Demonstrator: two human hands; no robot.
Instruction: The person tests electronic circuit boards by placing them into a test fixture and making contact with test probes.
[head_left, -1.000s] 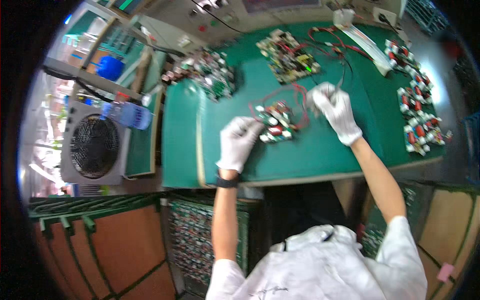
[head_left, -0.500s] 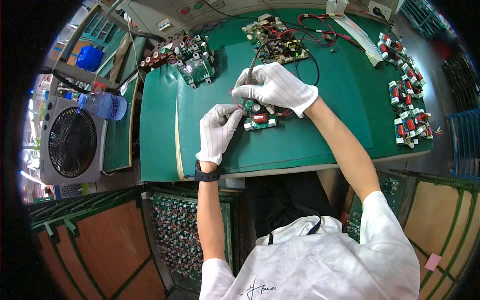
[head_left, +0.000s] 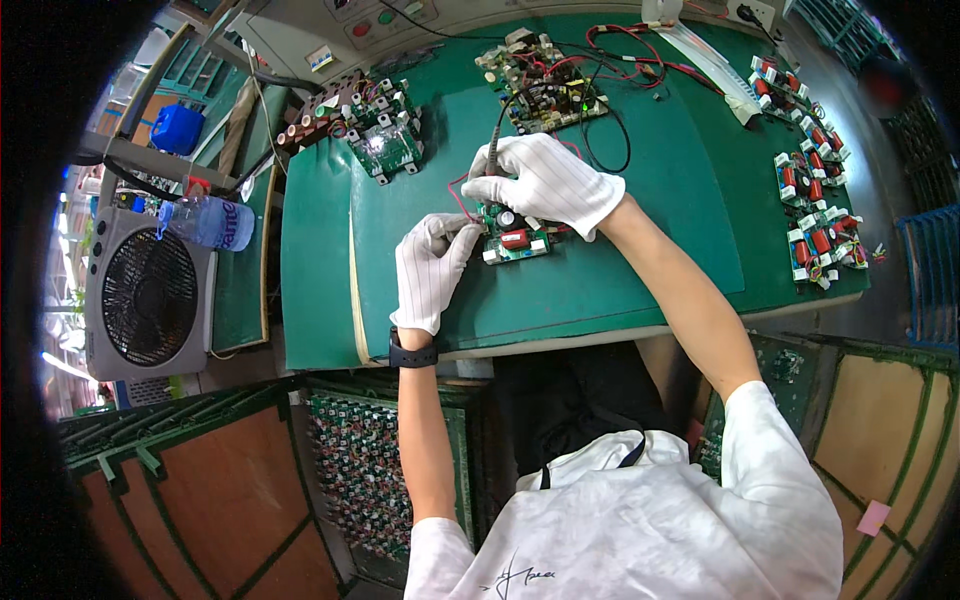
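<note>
A small green circuit board [head_left: 517, 254] with a red component lies on the green mat in front of me. My left hand [head_left: 432, 265], in a white striped glove, pinches its left edge; a thin red wire [head_left: 457, 197] runs down to those fingertips. Above the board, my gloved right hand [head_left: 550, 183] is closed round a slim grey test probe [head_left: 493, 150], held nearly upright. A black cable leads from its top. The fingers hide the probe's tip, so contact with the board cannot be seen.
Behind my hands sits a larger wired circuit board [head_left: 550, 85] with red and black leads. Other boards [head_left: 388, 140] stand at the back left, and several with red components [head_left: 815, 240] line the right edge. Left of the bench are a water bottle [head_left: 207, 222] and a fan [head_left: 150, 287].
The whole view has shifted slightly. My right hand is a little lower and further left with the probe, and more of the red wire shows. My left hand keeps its pinch.
</note>
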